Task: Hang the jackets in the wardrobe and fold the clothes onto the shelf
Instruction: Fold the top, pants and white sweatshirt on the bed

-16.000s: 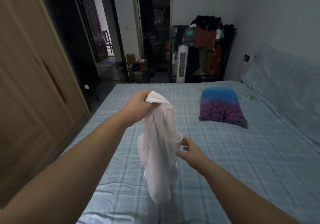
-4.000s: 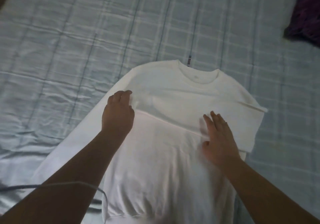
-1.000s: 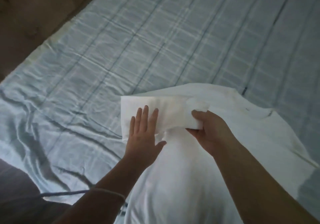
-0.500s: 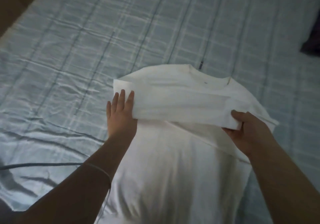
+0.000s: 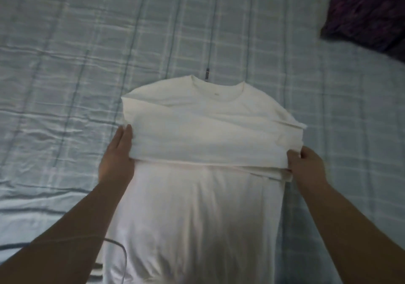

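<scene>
A white long-sleeved shirt [image 5: 197,207] lies flat on the bed, collar pointing away from me. Both sleeves are folded across its chest in a stacked band. My left hand [image 5: 117,154] lies with straight fingers at the band's left edge, fingertips partly under the cloth. At the band's right end, my right hand [image 5: 306,167] pinches the folded sleeve layers between thumb and fingers. The shirt's hem runs out of view at the bottom.
The bed [image 5: 65,75] has a pale blue checked cover, wrinkled on the left. A dark purple pillow [image 5: 368,11] sits at the upper right. A thin grey cable [image 5: 118,248] loops by my left forearm.
The left sleeve was drawn across the chest to the right edge by my right hand. My left hand stayed flat at the left fold. The view swung to centre on the shirt.
</scene>
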{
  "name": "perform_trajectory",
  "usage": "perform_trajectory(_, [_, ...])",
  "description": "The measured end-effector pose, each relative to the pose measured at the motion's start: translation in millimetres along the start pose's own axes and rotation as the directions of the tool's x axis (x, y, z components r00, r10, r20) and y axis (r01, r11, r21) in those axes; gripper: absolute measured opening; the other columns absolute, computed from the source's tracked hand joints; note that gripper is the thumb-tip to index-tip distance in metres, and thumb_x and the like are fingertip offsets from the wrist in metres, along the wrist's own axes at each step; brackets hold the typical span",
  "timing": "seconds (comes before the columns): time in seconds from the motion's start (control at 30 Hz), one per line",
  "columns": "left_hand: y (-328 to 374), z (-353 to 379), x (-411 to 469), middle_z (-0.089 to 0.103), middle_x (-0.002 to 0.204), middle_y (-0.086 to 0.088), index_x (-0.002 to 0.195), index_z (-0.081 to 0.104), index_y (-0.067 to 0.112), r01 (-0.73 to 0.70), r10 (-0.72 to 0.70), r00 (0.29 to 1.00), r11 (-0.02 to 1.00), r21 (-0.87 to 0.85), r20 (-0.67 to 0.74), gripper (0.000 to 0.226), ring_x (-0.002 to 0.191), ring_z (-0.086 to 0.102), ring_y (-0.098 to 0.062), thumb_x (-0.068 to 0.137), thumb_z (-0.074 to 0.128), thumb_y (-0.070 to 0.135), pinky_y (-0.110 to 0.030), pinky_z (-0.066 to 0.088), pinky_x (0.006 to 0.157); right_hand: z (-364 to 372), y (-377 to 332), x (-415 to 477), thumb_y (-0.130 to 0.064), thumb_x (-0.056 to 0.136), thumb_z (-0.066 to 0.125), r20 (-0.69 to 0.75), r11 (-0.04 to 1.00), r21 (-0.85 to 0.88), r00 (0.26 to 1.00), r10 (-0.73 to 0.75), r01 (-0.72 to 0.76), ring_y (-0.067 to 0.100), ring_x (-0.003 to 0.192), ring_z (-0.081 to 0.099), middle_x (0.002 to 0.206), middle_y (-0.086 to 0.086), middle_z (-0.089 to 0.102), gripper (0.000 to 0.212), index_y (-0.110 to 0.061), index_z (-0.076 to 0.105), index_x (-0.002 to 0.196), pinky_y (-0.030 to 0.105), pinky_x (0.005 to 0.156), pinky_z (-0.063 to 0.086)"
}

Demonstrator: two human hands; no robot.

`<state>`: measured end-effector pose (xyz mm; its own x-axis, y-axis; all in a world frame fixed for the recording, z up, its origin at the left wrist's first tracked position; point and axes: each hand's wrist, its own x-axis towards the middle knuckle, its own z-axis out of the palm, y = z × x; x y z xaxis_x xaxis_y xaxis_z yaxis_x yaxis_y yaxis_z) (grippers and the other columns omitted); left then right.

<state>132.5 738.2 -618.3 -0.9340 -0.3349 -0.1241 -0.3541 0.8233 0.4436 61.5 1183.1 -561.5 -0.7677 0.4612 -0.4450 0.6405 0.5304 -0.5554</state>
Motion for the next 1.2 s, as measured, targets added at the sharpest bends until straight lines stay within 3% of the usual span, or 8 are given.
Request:
perform_trajectory(0.13, [-6.5,-7.8,0.6,0.060,0.127,-0.024,0.146,0.048,0.009,-0.037,0.037,0.999,0.999,-0.005,-0.011,0.070,0.108,0.055,-0.048,0.076,0.045,0.001,-0.053,0.048,0.095,12.7,8.4,0.3,-0.034,0.091,0.055,-0.009,0.997,-0.080,1.000,-0.018,0.017,0.029,0.080,0.063,0.085,0.007,0.066,0.024,-0.011,0.062,0.089,0.040,0.075,0.052])
perform_trajectory(0.37, [-10.0,-17.4,3.7,0.048,0.127,-0.014,0.151,0.034,0.023,0.020,-0.027,0.987,0.999,0.042,0.158,0.074,0.102,0.058,-0.044,0.084,0.062,0.006,-0.053,0.050,0.075,27.5,8.3,-10.1,-0.015,0.093,0.054,-0.184,0.973,-0.196,0.971,-0.155,0.119,0.027,0.078,0.051,0.084,0.011,0.055,0.009,-0.008,0.052,0.087,0.032,0.070,0.033])
perform_trajectory(0.47, [-16.0,-22.3,6.4,0.048,0.134,-0.016,0.150,0.035,0.017,-0.100,0.083,0.986,0.988,0.116,0.147,0.075,0.114,0.052,-0.043,0.080,0.060,0.013,-0.055,0.049,0.085,34.2,12.7,-13.5,-0.025,0.080,0.050,-0.213,0.986,-0.119,0.967,-0.141,0.118,0.035,0.108,0.057,0.119,0.021,0.058,0.050,-0.001,0.053,0.124,0.041,0.093,0.044])
perform_trajectory(0.57, [-19.8,-29.9,-1.5,0.039,0.151,-0.018,0.152,0.036,0.018,-0.278,0.237,0.944,0.945,0.170,0.231,0.095,0.137,0.039,-0.040,0.059,0.057,0.019,-0.054,0.039,0.108,39.8,22.7,-25.4,-0.025,0.072,0.043,-0.278,0.945,-0.287,0.931,-0.238,0.156,0.040,0.129,0.041,0.140,0.026,0.044,0.070,0.003,0.045,0.136,0.038,0.110,0.026])
perform_trajectory(0.67, [-16.8,-30.7,-12.9,0.034,0.157,-0.017,0.152,0.038,0.014,-0.434,0.391,0.878,0.893,0.116,0.274,0.091,0.149,0.022,-0.034,0.062,0.052,0.020,-0.051,0.027,0.118,51.4,23.5,-37.5,-0.021,0.079,0.039,-0.157,0.848,-0.404,0.888,-0.432,0.341,0.038,0.136,0.036,0.143,0.023,0.046,0.058,0.004,0.055,0.129,0.030,0.115,0.020])
perform_trajectory(0.8, [6.5,-21.4,0.6,0.040,0.154,-0.017,0.149,0.040,0.006,-0.490,0.462,0.861,0.866,0.101,0.213,0.064,0.147,0.028,-0.035,0.087,0.036,0.019,-0.051,0.025,0.118,70.8,6.5,-46.8,-0.015,0.084,0.045,0.023,0.717,-0.419,0.797,-0.604,0.556,0.036,0.135,0.041,0.141,0.022,0.052,0.050,-0.002,0.058,0.131,0.043,0.115,0.029])
perform_trajectory(1.03, [19.5,20.5,29.7,0.024,0.162,-0.017,0.156,0.026,0.013,-0.426,0.349,0.892,0.863,0.273,0.288,0.062,0.151,0.017,-0.036,0.100,0.025,0.039,-0.053,0.020,0.121,91.7,15.1,-25.2,-0.040,0.102,0.024,0.181,0.598,-0.692,0.898,-0.401,0.406,0.025,0.153,0.002,0.166,0.004,0.005,0.061,-0.022,0.009,0.158,0.050,0.122,0.002])
perform_trajectory(1.2, [8.4,31.8,26.8,0.017,0.165,-0.013,0.159,0.019,0.017,-0.436,0.363,0.893,0.842,0.316,0.265,0.063,0.153,0.012,-0.032,0.101,0.021,0.041,-0.050,0.015,0.123,101.1,31.8,-17.5,-0.045,0.099,0.018,0.173,0.565,-0.707,0.879,-0.445,0.425,0.026,0.153,0.002,0.166,0.005,0.004,0.066,-0.020,0.006,0.158,0.050,0.122,0.001])
